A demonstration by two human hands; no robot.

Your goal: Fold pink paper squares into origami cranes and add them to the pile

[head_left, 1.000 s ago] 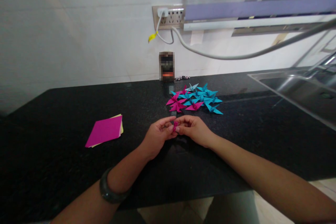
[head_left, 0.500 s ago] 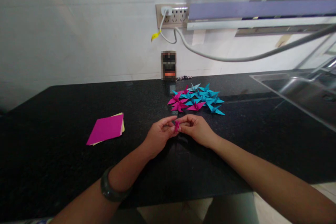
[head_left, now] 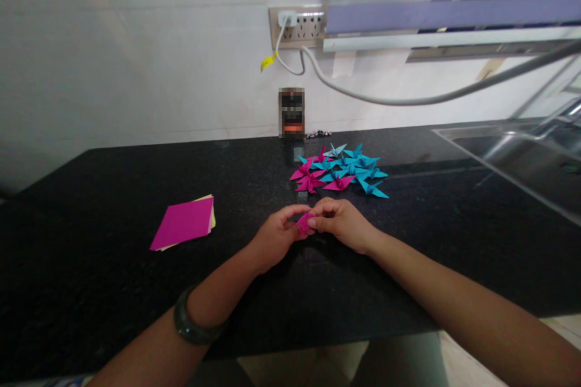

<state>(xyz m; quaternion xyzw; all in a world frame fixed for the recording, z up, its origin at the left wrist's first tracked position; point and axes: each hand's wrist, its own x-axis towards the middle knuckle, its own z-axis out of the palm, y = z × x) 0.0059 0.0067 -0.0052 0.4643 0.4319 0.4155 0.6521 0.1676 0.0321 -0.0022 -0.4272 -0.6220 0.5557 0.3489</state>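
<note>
Between my two hands is a small folded piece of pink origami paper (head_left: 305, 224), partly covered by fingers. My left hand (head_left: 276, 239) grips its left side with the thumb and fingers. From the right, my right hand (head_left: 344, 225) pinches the paper between thumb and fingertips. Just beyond the hands lies a cluster of folded paper cranes, several blue (head_left: 351, 170), several pink (head_left: 339, 183) and one pale blue (head_left: 334, 150). To the left, a stack of square paper (head_left: 184, 224) lies flat, pink on top with yellow edges showing beneath.
The work surface is a black stone countertop (head_left: 113, 290). A dark, blurred-out upright object (head_left: 292, 112) leans on the wall beside a small beaded strand (head_left: 318, 133). A metal sink (head_left: 521, 157) is at the right, and a grey cable (head_left: 394, 100) runs from the socket (head_left: 308, 27).
The pink paper has turned in my fingers and now shows a broader side. My right thumb has shifted onto its face, while the cranes and stack stay where they were.
</note>
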